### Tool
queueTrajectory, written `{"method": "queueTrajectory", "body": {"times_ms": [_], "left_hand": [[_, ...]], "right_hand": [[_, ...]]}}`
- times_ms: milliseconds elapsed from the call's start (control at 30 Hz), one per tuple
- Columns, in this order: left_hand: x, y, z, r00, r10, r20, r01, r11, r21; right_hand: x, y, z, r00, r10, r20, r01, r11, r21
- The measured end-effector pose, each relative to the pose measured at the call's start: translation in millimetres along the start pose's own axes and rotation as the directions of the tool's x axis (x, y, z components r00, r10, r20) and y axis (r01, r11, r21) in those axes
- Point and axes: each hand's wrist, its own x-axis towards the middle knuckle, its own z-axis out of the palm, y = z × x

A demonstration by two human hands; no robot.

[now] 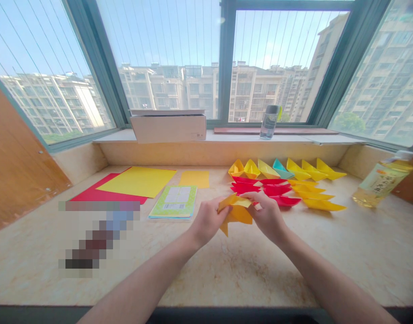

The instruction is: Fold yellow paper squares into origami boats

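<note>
On the stone-topped surface [226, 279], overlapping flat rectangular paper sheets [139, 182] lie at the left, with a smaller rectangular paper sheet [194, 179] just to their right and a flat printed paper packet [172, 202] in front, while rows of folded paper boats [287, 169] fill the right and a plastic drink bottle [383, 180] lies beyond them. A folded paper piece [235, 213] sits between the left hand [206, 220] and right hand [265, 216], in front of the boats. Behind, on the windowsill [233, 136], stand a rectangular cardboard box [168, 128] and, to its right, a capped plastic bottle [269, 122] just before a long wooden board [276, 131].
</note>
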Motion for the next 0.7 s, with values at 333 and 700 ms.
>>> {"method": "queueTrajectory", "body": {"times_ms": [333,700], "left_hand": [[-2,1,-0.3,0.99,0.077,0.118,-0.08,0.997,0.022],[1,-2,1.6,0.998,-0.032,0.06,0.033,0.999,-0.023]], "right_hand": [[-3,-10,7,0.999,0.04,0.005,-0.04,0.997,0.063],[-4,-8,9,0.996,0.076,0.045,-0.085,0.967,0.238]]}}
